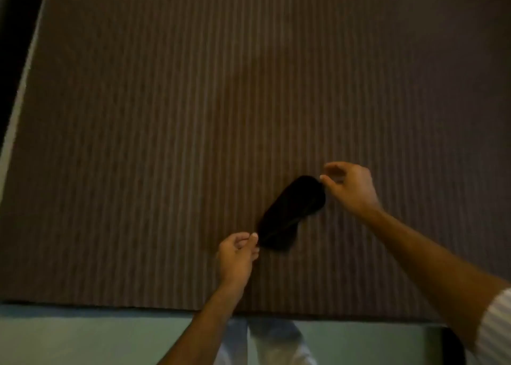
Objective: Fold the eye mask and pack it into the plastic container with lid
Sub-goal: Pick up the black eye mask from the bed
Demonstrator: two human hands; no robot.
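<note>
A black eye mask is stretched out diagonally over the brown striped surface, its long axis running from lower left to upper right. My left hand pinches its lower left end between thumb and fingertips. My right hand pinches its upper right end. The mask looks unfolded, with a faint crease or strap line along its length. No plastic container or lid is in view.
The striped surface fills most of the view; its near edge runs across the bottom, with pale floor and light trousers below it. A dark strip borders the left side.
</note>
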